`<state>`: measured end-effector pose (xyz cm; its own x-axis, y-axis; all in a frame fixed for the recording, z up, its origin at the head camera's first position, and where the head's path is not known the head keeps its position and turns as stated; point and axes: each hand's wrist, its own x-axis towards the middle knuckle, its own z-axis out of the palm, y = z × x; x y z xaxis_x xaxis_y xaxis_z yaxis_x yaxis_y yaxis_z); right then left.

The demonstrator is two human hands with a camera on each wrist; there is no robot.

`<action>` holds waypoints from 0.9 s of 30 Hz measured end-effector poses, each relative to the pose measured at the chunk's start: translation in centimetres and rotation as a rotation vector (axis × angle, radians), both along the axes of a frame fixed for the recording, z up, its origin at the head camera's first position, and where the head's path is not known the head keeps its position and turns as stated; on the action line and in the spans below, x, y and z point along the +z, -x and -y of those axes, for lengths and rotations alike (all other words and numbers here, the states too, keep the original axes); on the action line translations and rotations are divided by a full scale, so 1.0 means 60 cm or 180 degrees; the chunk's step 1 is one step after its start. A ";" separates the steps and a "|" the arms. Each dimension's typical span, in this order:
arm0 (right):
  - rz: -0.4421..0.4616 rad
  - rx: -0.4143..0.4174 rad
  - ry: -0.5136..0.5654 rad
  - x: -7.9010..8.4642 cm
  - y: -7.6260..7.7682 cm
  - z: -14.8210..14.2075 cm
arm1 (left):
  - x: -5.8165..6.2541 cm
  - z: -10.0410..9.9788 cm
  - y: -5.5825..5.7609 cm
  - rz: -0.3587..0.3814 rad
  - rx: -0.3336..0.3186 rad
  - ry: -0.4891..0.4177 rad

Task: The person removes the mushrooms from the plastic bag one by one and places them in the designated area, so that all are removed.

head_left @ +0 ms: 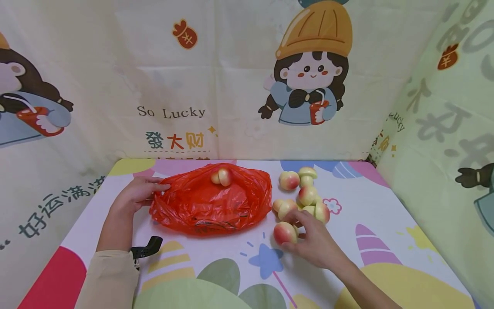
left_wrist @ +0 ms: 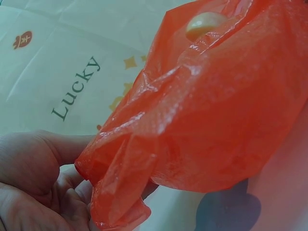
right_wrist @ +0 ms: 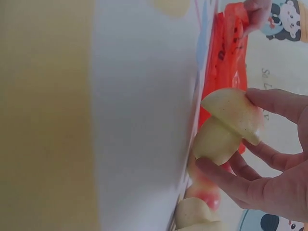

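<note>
A red plastic bag [head_left: 216,206] lies on the table with its mouth spread, and one toy mushroom [head_left: 221,176] sits inside near the back rim. At the bag's left edge my left hand [head_left: 135,193] pinches the crumpled plastic; the left wrist view shows thumb and fingers round the red film [left_wrist: 120,178]. Right of the bag, my right hand [head_left: 314,240] holds a toy mushroom [right_wrist: 226,127] with a pale stem and a reddish cap, gripped between thumb and fingers. Just beyond that hand is a cluster of several similar mushrooms [head_left: 307,195].
The table [head_left: 185,296] has a printed cloth with colourful shapes. Cartoon-printed fabric [head_left: 231,77] hangs behind and at both sides. A black strap mount [head_left: 148,248] is on the left wrist, beside the beige sleeve [head_left: 109,279].
</note>
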<state>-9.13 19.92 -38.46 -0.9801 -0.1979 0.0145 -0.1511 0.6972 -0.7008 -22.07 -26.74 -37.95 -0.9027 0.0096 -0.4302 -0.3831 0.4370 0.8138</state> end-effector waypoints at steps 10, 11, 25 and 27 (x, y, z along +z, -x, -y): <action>0.0021 -0.0089 -0.0170 -0.004 0.013 -0.013 | 0.002 0.000 0.000 -0.0018 -0.0009 -0.0011; 0.0013 -0.0101 -0.0187 -0.004 0.013 -0.013 | 0.002 0.000 0.000 -0.0015 -0.0009 -0.0010; -0.0162 -0.0095 -0.0279 -0.009 0.013 -0.016 | 0.002 0.000 -0.002 0.0015 0.0020 -0.0010; -0.0232 -0.0060 -0.0269 -0.011 0.011 -0.017 | 0.002 0.000 -0.002 0.0018 0.0027 -0.0007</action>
<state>-9.81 20.91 -39.11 -0.9806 -0.1831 0.0699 -0.1859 0.7566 -0.6269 -21.98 -26.73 -37.83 -0.9003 0.0029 -0.4352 -0.3914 0.4320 0.8126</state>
